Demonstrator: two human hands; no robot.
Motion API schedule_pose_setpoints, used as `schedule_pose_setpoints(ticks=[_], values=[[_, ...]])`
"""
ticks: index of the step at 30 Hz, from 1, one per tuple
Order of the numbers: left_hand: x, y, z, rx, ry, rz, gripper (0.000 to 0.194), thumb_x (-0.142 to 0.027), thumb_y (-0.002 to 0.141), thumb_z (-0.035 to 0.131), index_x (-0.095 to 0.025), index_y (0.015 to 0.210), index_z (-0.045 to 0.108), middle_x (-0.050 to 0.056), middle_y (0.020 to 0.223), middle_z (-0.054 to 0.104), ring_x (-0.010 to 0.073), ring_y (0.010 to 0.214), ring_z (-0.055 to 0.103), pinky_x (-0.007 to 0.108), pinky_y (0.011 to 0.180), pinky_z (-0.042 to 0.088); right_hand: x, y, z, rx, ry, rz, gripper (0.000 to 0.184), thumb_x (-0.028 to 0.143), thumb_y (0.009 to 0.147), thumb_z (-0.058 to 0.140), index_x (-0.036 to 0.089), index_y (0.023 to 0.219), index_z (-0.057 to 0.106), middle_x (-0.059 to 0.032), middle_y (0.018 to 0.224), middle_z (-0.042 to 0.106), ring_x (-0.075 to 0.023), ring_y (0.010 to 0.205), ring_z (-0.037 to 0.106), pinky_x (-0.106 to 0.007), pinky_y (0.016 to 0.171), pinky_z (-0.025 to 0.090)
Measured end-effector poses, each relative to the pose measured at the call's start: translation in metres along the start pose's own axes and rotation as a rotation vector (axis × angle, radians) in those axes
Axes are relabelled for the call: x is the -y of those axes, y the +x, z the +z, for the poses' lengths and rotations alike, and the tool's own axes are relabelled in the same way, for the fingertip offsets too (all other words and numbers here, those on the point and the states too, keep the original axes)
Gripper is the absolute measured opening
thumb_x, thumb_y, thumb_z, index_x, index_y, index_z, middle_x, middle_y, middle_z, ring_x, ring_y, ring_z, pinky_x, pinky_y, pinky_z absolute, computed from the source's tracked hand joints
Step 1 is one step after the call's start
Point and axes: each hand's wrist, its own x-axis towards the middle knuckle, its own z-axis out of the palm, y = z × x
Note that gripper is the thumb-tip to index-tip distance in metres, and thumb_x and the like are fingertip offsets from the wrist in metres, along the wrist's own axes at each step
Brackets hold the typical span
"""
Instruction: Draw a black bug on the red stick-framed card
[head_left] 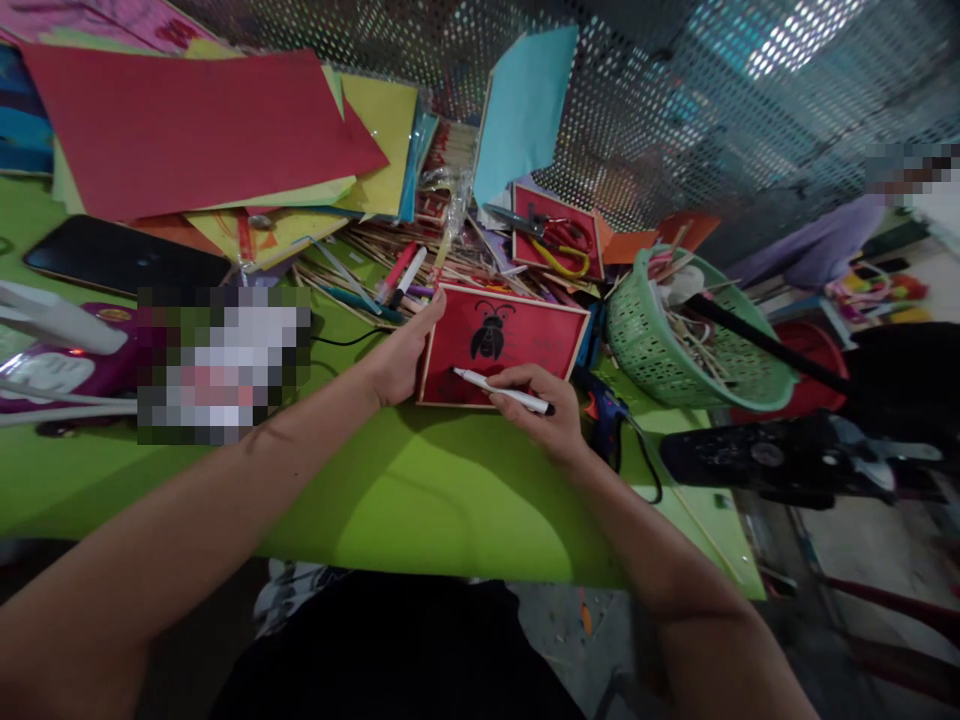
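Note:
A red board (525,345) with a pale wooden border lies on the green table, and a black bee-like insect (487,335) is drawn on it. My left hand (405,355) grips the board's left edge, thumb along the upper corner. Between the fingers of my right hand (541,405) is a white marker (502,390). Its tip points left and meets a small dark mark on the red surface, below the insect. Faint dark marks also show to the insect's right.
Coloured paper sheets (202,130), thin sticks, pens and scissors (551,235) crowd the back of the green table (420,500). A green basket (675,350) of sticks stands right, beside a blue glue gun (607,410). A black phone (124,255) lies left.

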Motion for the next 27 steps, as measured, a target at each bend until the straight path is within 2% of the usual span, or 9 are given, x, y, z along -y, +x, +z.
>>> schedule_pose_setpoints(ticks=[7, 12, 17, 27], values=[[0.0013, 0.0008, -0.0034, -0.051, 0.034, 0.015, 0.086, -0.074, 0.119, 0.037, -0.016, 0.182, 0.047, 0.022, 0.156, 0.079, 0.0419, 0.149, 0.075, 0.065, 0.138, 0.049, 0.0001, 0.0008, 0.0007, 0.004, -0.001, 0.009, 0.019, 0.043, 0.102, 0.087, 0.025, 0.107, 0.089, -0.0066, 0.1, 0.09, -0.0196, 0.077, 0.079, -0.032, 0.07, 0.062], [0.001, 0.0016, -0.0035, -0.015, 0.028, 0.02, 0.085, -0.072, 0.119, 0.038, -0.018, 0.184, 0.045, 0.021, 0.157, 0.079, 0.0409, 0.15, 0.074, 0.062, 0.138, 0.049, 0.0001, 0.0009, 0.0015, -0.001, -0.008, 0.017, 0.018, 0.043, 0.1, 0.088, 0.026, 0.106, 0.089, -0.0061, 0.099, 0.09, -0.0197, 0.075, 0.078, -0.032, 0.069, 0.062], [0.0006, 0.0011, -0.0002, -0.053, 0.019, 0.009, 0.084, -0.072, 0.12, 0.035, -0.018, 0.184, 0.044, 0.021, 0.158, 0.078, 0.0404, 0.151, 0.074, 0.064, 0.138, 0.05, 0.001, 0.0007, 0.0008, -0.015, -0.009, 0.022, 0.019, 0.044, 0.102, 0.087, 0.025, 0.106, 0.089, -0.0062, 0.098, 0.09, -0.0197, 0.074, 0.078, -0.032, 0.068, 0.061], [-0.0013, -0.0005, 0.0008, -0.041, 0.032, 0.0, 0.084, -0.072, 0.12, 0.033, -0.017, 0.183, 0.045, 0.021, 0.158, 0.078, 0.0402, 0.15, 0.075, 0.064, 0.138, 0.049, 0.0009, 0.0005, 0.001, -0.014, 0.002, 0.014, 0.017, 0.042, 0.101, 0.088, 0.025, 0.106, 0.089, -0.0058, 0.097, 0.09, -0.019, 0.073, 0.076, -0.032, 0.068, 0.061]])
